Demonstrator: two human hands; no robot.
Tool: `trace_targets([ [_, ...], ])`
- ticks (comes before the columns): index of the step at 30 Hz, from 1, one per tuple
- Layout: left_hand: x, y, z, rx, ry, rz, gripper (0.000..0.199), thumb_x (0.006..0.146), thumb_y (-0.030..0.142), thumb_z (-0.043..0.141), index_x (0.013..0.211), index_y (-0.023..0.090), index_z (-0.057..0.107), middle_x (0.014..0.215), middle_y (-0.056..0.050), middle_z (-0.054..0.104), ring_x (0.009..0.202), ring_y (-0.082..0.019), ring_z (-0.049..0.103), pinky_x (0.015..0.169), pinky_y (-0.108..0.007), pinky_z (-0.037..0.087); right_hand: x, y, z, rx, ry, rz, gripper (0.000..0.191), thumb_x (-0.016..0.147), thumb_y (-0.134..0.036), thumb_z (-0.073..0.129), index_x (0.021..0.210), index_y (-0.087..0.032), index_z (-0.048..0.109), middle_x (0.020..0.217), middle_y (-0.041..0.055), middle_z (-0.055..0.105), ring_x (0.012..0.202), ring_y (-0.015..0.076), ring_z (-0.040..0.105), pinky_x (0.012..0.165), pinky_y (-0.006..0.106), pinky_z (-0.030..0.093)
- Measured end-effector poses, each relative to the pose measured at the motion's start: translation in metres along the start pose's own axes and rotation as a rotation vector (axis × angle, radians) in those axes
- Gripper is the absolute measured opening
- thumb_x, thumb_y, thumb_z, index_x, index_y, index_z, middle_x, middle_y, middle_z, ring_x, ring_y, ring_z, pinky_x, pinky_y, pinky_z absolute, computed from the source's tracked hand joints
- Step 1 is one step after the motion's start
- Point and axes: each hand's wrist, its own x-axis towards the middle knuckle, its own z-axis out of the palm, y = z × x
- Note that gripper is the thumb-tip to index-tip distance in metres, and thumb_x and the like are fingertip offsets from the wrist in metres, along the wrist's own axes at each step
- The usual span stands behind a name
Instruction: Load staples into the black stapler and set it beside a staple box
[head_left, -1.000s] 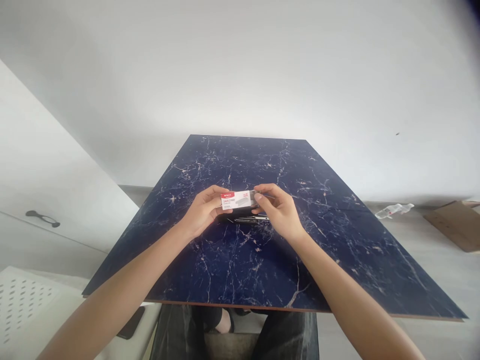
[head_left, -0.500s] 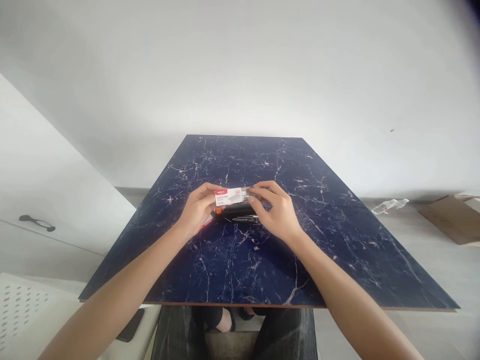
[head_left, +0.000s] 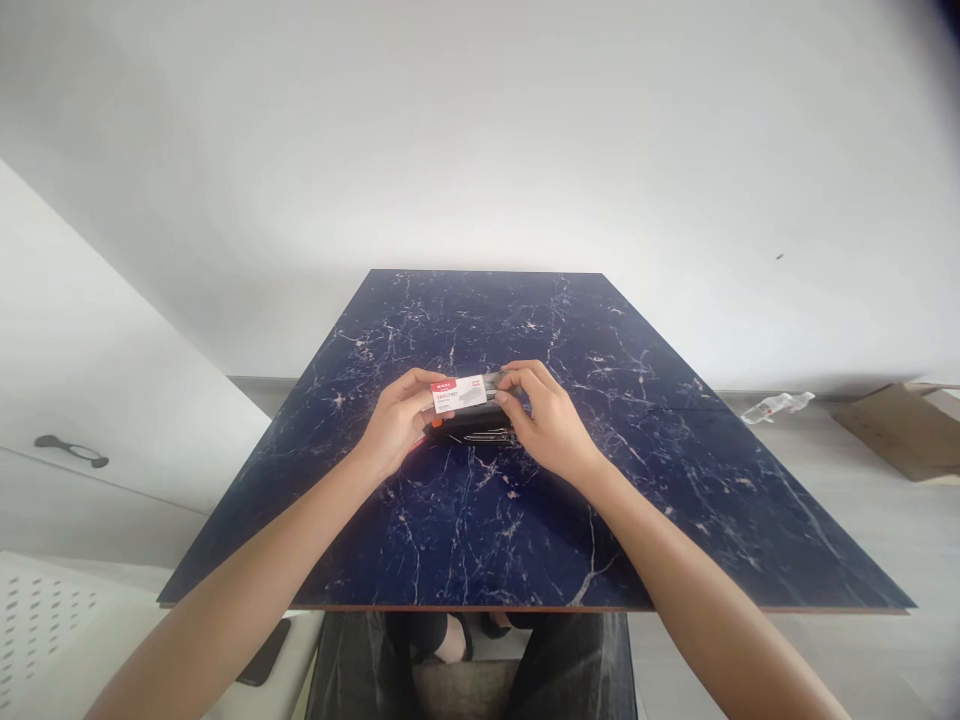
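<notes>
A small white and red box [head_left: 460, 395] is held by its left end in my left hand [head_left: 399, 418], fingers closed on it. At the box's right end, grey metallic staples [head_left: 492, 381] show, and the fingertips of my right hand [head_left: 546, 412] are pinched on them. Below the box, a black object with an orange spot [head_left: 469, 422] lies on the dark blue marbled table, partly hidden by the box and my hands. Thin silvery pieces [head_left: 489, 437] are at its near side. Something red and white shows in part beside my left hand.
The dark blue table [head_left: 480, 540] spans the middle. Right of it are a clear plastic bottle [head_left: 777, 407] and a cardboard box [head_left: 892, 430]. A white cabinet with a dark handle [head_left: 73, 451] stands at the left; a dark phone-like object [head_left: 264, 655] rests on a white seat.
My right fingertips have curled closer together at the box's right end. The small box has tilted slightly and moved a little to the right.
</notes>
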Motion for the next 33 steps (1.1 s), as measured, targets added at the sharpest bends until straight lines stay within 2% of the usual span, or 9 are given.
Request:
trace_targets([
  [4, 0.003, -0.002, -0.004, -0.058, 0.013, -0.053, 0.016, 0.078, 0.024, 0.079, 0.091, 0.019, 0.07, 0.099, -0.007, 0.075, 0.096, -0.021, 0.071, 0.069, -0.025, 0.056, 0.003, 0.004, -0.008, -0.008, 0.015, 0.052, 0.016, 0.101, -0.029, 0.048, 0.107, -0.024, 0.062, 0.115, 0.0095, 0.067, 0.099, 0.0246, 0.065, 0.084, 0.038, 0.052],
  [7, 0.004, -0.002, -0.006, -0.07, 0.017, -0.066, 0.015, 0.079, 0.024, 0.078, 0.091, 0.019, 0.07, 0.1, -0.007, 0.075, 0.096, -0.02, 0.071, 0.068, -0.024, 0.056, 0.003, 0.008, -0.012, -0.042, -0.034, 0.025, 0.017, 0.099, -0.03, 0.052, 0.108, -0.025, 0.066, 0.114, 0.0084, 0.068, 0.102, 0.0258, 0.065, 0.087, 0.04, 0.052],
  [14, 0.005, -0.004, -0.006, -0.088, 0.004, -0.085, 0.013, 0.079, 0.023, 0.078, 0.089, 0.018, 0.071, 0.098, -0.007, 0.076, 0.092, -0.019, 0.071, 0.065, -0.021, 0.056, 0.003, 0.008, -0.012, 0.024, -0.099, 0.073, 0.014, 0.097, -0.031, 0.055, 0.095, -0.024, 0.067, 0.115, 0.0067, 0.069, 0.102, 0.0244, 0.066, 0.089, 0.041, 0.053],
  [20, 0.007, -0.003, -0.005, -0.252, 0.036, -0.178, 0.012, 0.081, 0.015, 0.075, 0.092, 0.019, 0.07, 0.101, -0.007, 0.075, 0.096, -0.018, 0.073, 0.069, -0.018, 0.06, 0.005, 0.012, -0.014, 0.396, 0.057, 0.247, 0.02, 0.097, -0.042, 0.058, 0.093, -0.023, 0.061, 0.126, 0.0077, 0.066, 0.108, 0.0244, 0.066, 0.095, 0.043, 0.053],
  [23, 0.007, -0.001, -0.004, -0.323, 0.064, -0.197, 0.012, 0.082, 0.014, 0.074, 0.092, 0.018, 0.07, 0.102, -0.007, 0.075, 0.098, -0.018, 0.073, 0.071, -0.018, 0.061, 0.007, 0.02, -0.014, 0.645, 0.163, 0.301, 0.022, 0.095, -0.047, 0.061, 0.093, -0.025, 0.058, 0.121, 0.0067, 0.067, 0.105, 0.0227, 0.068, 0.095, 0.043, 0.056],
  [25, 0.007, 0.0, -0.005, -0.335, 0.07, -0.19, 0.011, 0.083, 0.014, 0.073, 0.092, 0.018, 0.069, 0.103, -0.008, 0.075, 0.099, -0.018, 0.073, 0.072, -0.018, 0.062, 0.008, 0.023, -0.014, 0.723, 0.179, 0.327, 0.023, 0.095, -0.048, 0.061, 0.094, -0.025, 0.057, 0.114, 0.0065, 0.069, 0.099, 0.0216, 0.069, 0.093, 0.042, 0.057],
  [28, 0.006, -0.003, -0.004, -0.282, 0.039, -0.158, 0.011, 0.082, 0.013, 0.072, 0.092, 0.017, 0.069, 0.101, -0.009, 0.075, 0.096, -0.019, 0.073, 0.072, -0.019, 0.062, 0.006, 0.02, -0.015, 0.626, 0.118, 0.301, 0.022, 0.096, -0.046, 0.06, 0.095, -0.024, 0.058, 0.101, 0.0061, 0.072, 0.088, 0.0209, 0.07, 0.084, 0.04, 0.059],
  [31, 0.004, -0.006, -0.003, -0.206, 0.0, -0.122, 0.012, 0.084, 0.015, 0.071, 0.095, 0.016, 0.069, 0.102, -0.009, 0.075, 0.095, -0.019, 0.073, 0.071, -0.02, 0.063, 0.003, 0.011, -0.015, 0.301, 0.064, 0.193, 0.017, 0.096, -0.039, 0.06, 0.095, -0.023, 0.062, 0.096, 0.006, 0.072, 0.084, 0.0206, 0.068, 0.072, 0.035, 0.057],
  [33, 0.003, -0.007, -0.002, -0.185, -0.01, -0.111, 0.012, 0.085, 0.016, 0.071, 0.097, 0.016, 0.069, 0.103, -0.009, 0.075, 0.096, -0.019, 0.072, 0.072, -0.021, 0.063, 0.002, 0.005, -0.015, 0.107, 0.049, 0.075, 0.011, 0.095, -0.032, 0.061, 0.094, -0.022, 0.065, 0.1, 0.0065, 0.073, 0.085, 0.0203, 0.068, 0.07, 0.033, 0.055],
])
